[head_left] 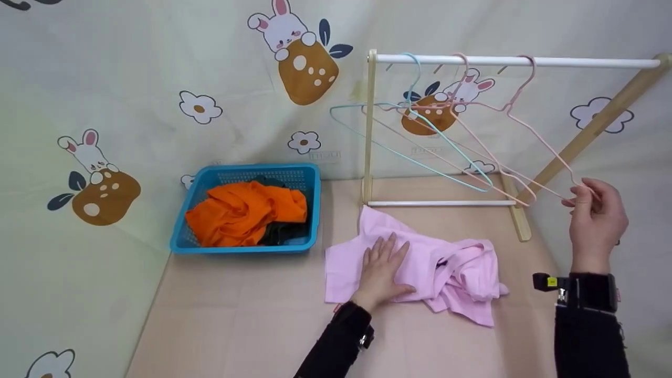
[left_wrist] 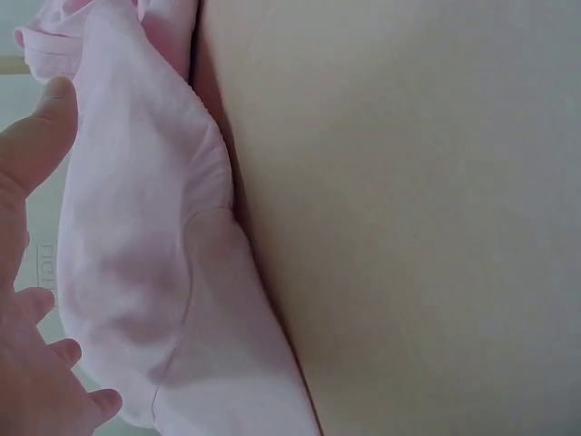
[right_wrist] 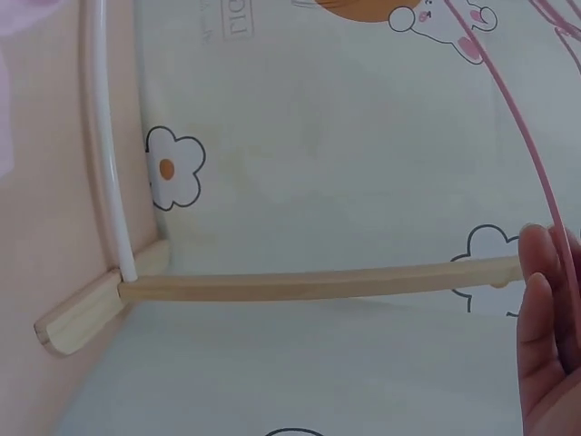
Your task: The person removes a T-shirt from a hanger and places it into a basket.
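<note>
On the table lies a crumpled pink shirt [head_left: 420, 268], its right part bunched up. My left hand [head_left: 380, 270] rests on it with the fingers spread; in the left wrist view the thumb and fingertips show beside the pink cloth [left_wrist: 136, 227]. Up at the right, my right hand [head_left: 598, 218] pinches the lower corner of the rightmost pink hanger [head_left: 541, 139], whose hook is over the rack's white bar. The right wrist view shows the fingers [right_wrist: 537, 318] around the pink wire [right_wrist: 522, 118]. Another pink hanger [head_left: 472, 131] and a light blue hanger [head_left: 446, 139] hang to its left.
A wooden rack [head_left: 598, 126] with a white top bar [head_left: 472, 60] and a lower white bar [head_left: 441, 203] stands at the back right. At the back left, a blue basket [head_left: 244, 250] contains orange cloth [head_left: 247, 210] and dark cloth [head_left: 286, 233]. A printed curtain lines the back.
</note>
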`<state>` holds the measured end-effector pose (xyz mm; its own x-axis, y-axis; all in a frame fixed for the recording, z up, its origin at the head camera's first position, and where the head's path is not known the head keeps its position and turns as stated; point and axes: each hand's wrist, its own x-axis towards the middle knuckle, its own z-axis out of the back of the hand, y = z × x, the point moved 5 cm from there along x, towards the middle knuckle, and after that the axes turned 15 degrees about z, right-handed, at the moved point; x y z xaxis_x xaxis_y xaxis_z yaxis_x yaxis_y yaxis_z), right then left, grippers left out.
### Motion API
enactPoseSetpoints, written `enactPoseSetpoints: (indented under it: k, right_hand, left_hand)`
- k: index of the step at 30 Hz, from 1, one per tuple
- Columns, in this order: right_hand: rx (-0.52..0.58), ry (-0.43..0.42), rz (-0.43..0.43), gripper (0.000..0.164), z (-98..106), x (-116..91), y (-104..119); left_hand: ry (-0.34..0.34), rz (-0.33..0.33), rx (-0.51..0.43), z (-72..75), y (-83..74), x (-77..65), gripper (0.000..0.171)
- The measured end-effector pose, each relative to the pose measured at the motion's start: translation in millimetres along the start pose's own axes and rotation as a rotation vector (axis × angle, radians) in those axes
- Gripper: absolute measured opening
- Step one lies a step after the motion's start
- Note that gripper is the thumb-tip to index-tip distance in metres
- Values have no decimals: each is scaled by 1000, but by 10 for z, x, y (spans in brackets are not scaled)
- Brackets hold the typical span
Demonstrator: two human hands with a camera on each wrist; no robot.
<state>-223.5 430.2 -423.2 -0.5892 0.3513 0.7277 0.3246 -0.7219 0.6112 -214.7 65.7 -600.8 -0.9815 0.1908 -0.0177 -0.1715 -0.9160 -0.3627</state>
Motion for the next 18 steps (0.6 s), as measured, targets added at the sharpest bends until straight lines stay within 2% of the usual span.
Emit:
enactPoseSetpoints:
  k: [5,9,14,18]
  right_hand:
    - [83,-29,21,45,18,-157,-37]
    - [120,-22,-25,56,15,-356,-124]
    - [98,103,-129,61,-82,-682,-356]
    - [98,228,-142,67,-209,-917,-412]
  left_hand:
    - [70,-9,67,-115,-46,57,108]
    - [101,-14,105,-217,-72,36,106]
    - [93,12,89,-294,-58,-17,107]
    - [24,34,98,-275,-58,-20,106]
